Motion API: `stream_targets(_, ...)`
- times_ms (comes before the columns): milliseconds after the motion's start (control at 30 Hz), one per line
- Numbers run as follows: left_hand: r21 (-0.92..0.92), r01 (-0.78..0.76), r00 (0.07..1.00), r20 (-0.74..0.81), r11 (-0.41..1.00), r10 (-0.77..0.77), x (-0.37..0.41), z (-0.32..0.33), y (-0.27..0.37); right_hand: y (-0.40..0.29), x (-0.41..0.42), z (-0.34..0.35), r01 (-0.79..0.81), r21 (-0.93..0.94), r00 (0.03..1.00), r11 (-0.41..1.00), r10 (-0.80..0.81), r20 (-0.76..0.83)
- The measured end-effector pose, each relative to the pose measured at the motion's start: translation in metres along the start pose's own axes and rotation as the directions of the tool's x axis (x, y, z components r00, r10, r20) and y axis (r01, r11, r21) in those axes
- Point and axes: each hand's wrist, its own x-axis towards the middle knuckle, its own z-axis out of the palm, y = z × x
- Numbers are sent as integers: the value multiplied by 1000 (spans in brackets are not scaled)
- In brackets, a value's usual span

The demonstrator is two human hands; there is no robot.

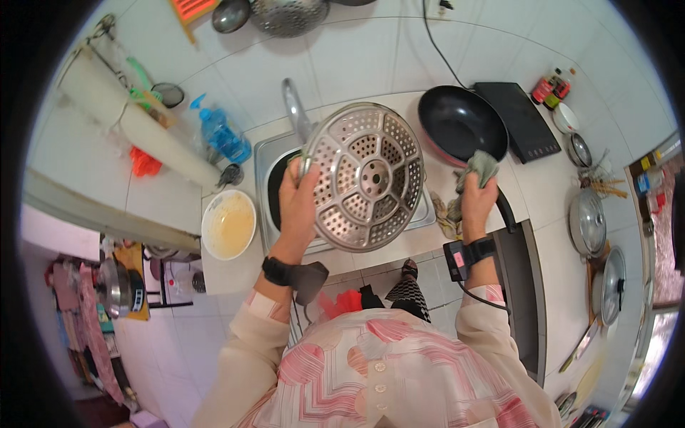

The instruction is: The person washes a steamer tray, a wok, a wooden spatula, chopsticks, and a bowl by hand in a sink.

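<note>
My left hand (298,198) grips the left rim of a round metal steamer rack (368,176) with perforated sections, holding it tilted up in front of the sink (261,176). A thin greenish edge shows behind its rim; what that belongs to is hidden. In my right hand (478,198) is a bunched grey-green cloth (481,167), apart from the rack and in front of the wok. Below and left of that hand, a patterned rag (447,214) lies on the counter. The black-lined wok (461,125) sits behind, its black handle (504,209) reaching toward the counter's front edge.
A white bowl (229,224) of yellowish liquid stands left of the sink, near a blue pump bottle (223,134). The faucet (295,107) rises behind the rack. Right of the wok lies a black induction cooktop (518,122). Glass-lidded pans (587,222) line the right counter above an open drawer or recess (516,289).
</note>
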Motion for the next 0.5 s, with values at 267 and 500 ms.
stream_targets(267,8,-127,975,-184,992,126,2,24,-31,-85,-121,89,686,108,463,720,-546,699)
stream_targets(500,-38,-208,953,-233,977,194,-26,3,-11,-14,-43,85,624,-78,633,777,-445,634)
